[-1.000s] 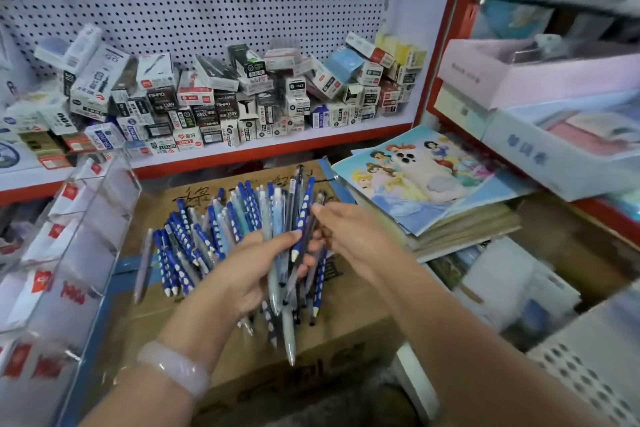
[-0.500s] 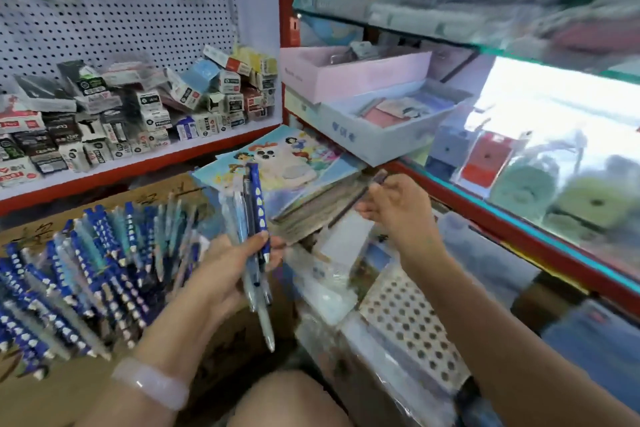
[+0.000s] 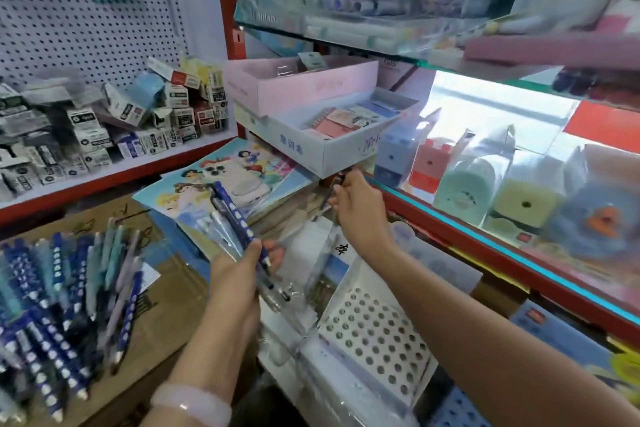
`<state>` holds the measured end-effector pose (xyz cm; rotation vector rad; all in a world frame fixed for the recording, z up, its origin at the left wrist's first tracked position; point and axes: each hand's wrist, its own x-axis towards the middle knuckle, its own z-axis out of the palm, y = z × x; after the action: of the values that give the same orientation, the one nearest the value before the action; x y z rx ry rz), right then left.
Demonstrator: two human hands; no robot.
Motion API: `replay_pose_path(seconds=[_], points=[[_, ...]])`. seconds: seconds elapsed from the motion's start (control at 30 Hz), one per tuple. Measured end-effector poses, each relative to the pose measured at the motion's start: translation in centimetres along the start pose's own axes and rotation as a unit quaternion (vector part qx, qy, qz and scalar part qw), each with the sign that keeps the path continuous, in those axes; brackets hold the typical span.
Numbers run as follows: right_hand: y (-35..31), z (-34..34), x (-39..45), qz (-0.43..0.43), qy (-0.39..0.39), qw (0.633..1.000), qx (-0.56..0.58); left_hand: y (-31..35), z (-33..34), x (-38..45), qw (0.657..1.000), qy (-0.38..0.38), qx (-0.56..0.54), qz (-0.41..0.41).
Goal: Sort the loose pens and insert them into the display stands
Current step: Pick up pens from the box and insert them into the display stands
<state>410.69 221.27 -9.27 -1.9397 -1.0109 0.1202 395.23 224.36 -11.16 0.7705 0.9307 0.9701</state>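
Grip first: left hand [image 3: 239,274] closes round a small bundle of pens [image 3: 235,222], mid-frame; right hand [image 3: 356,208] pinches a single dark pen [image 3: 330,196] just below the grey notebook box [image 3: 332,152]. Perforated display stand [image 3: 374,326], lower centre, shows only empty holes, so insertion looks barely begun. Loose pens [image 3: 55,308] lie heaped on the cardboard carton [image 3: 166,315], lower left, unsorted. Pink box [image 3: 304,83] above: contents unclear.
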Motion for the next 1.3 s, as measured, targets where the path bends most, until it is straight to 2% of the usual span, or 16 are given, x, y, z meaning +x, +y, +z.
replay_pose_path(seconds=[0.07,0.13,0.23,0.33,0.47,0.6,0.67,0.83,1.07,1.17,1.3], points=[[0.5,1.5,1.1,0.016,-0.009,0.999,-0.03,0.1,-1.3,0.8,0.997,0.004,0.07,0.028],[1.1,2.9,2.0,0.023,-0.029,0.997,-0.063,0.3,-2.4,1.5,0.994,-0.006,0.095,0.046],[1.6,4.3,2.8,0.023,-0.066,0.992,-0.105,0.5,-3.4,2.6,0.996,-0.002,0.078,0.041],[2.3,5.4,3.5,0.019,-0.061,0.991,-0.12,1.1,-3.4,3.5,0.996,-0.003,0.075,0.039],[2.6,6.8,4.6,0.024,-0.091,0.984,-0.151,1.4,-2.6,4.2,0.998,-0.007,0.061,0.032],[1.8,7.8,6.1,0.021,-0.139,0.954,-0.263,1.3,-1.6,4.3,0.996,-0.015,0.081,0.037],[1.7,8.1,6.6,0.05,-0.146,0.945,-0.289,1.3,-1.3,4.3,0.996,-0.016,0.084,0.039],[1.6,8.4,6.3,0.068,-0.159,0.933,-0.314,1.7,-1.5,4.0,0.997,-0.019,0.072,0.036],[1.1,9.2,5.3,-0.01,-0.212,0.936,-0.282,1.6,-2.2,3.2,0.997,-0.022,0.065,0.029],[0.7,9.8,4.6,-0.024,-0.199,0.935,-0.292,1.7,-2.6,3.0,0.997,-0.025,0.071,0.032],[0.5,9.4,4.9,0.02,-0.176,0.948,-0.265,1.7,-3.1,2.6,0.995,-0.038,0.081,0.033]])
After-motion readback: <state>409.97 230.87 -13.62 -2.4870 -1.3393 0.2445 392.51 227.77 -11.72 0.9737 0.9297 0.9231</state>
